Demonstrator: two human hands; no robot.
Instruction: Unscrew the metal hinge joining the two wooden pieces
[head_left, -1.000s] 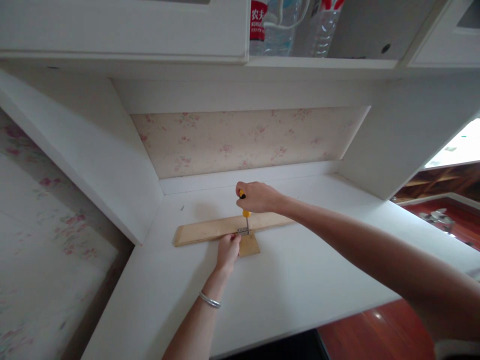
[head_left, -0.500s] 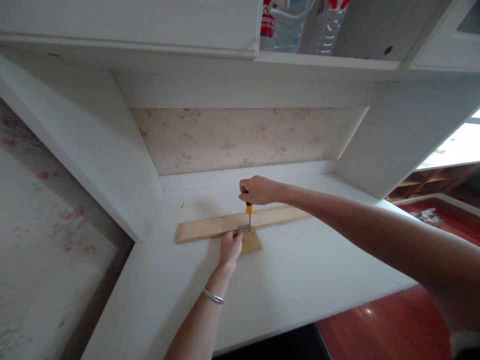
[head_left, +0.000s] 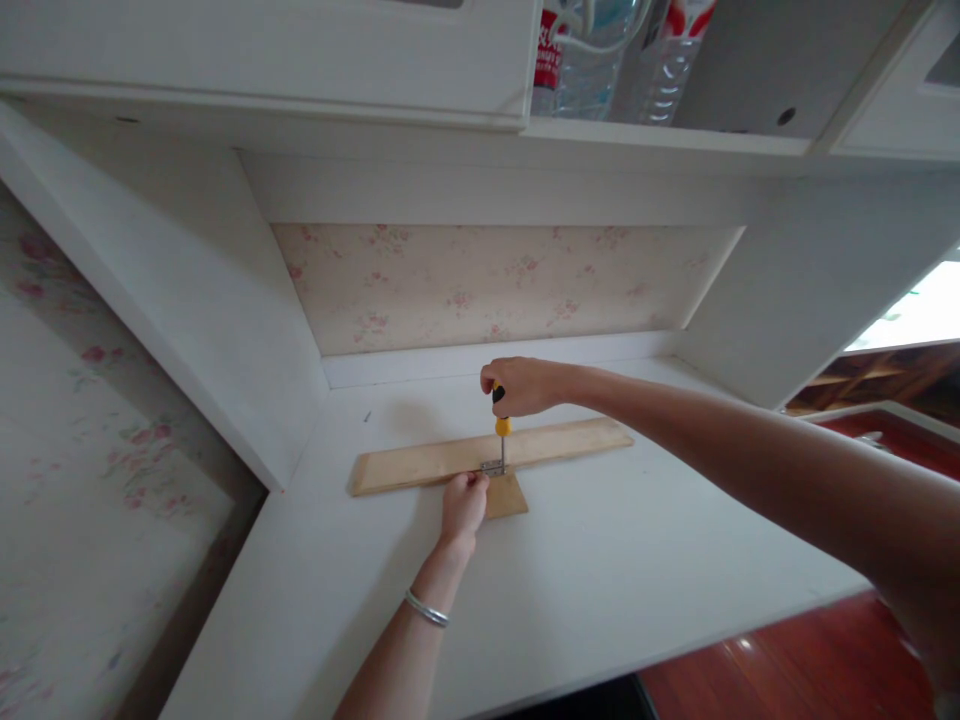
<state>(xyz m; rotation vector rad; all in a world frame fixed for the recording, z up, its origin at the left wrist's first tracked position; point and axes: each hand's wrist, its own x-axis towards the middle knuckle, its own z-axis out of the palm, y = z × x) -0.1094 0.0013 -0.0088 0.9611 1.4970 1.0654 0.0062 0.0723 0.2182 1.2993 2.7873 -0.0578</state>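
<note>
My right hand (head_left: pixel 529 385) is wrapped round the black and yellow handle of a screwdriver (head_left: pixel 502 427), held upright with its shaft pointing down. The tip meets the right end of a small metal hinge (head_left: pixel 492 467). That hinge lies across the joint between a long pale wooden board (head_left: pixel 412 460) and a short wooden piece (head_left: pixel 508 497) in front of it. With fingers closed, my left hand (head_left: pixel 463 508) pinches at the left end of the hinge and covers part of the short piece.
A white desktop (head_left: pixel 600 540) carries the wood. Behind and left of the long board lies a small screw-like bit (head_left: pixel 367 416). White side panels (head_left: pixel 187 280) flank the desk. Overhead, a cabinet shelf (head_left: pixel 667 133) holds plastic bottles (head_left: pixel 671 75).
The whole view has shifted slightly, with the scene a little lower. Both hands keep their places at the hinge, and the right end of the long board shows more past my right forearm.
</note>
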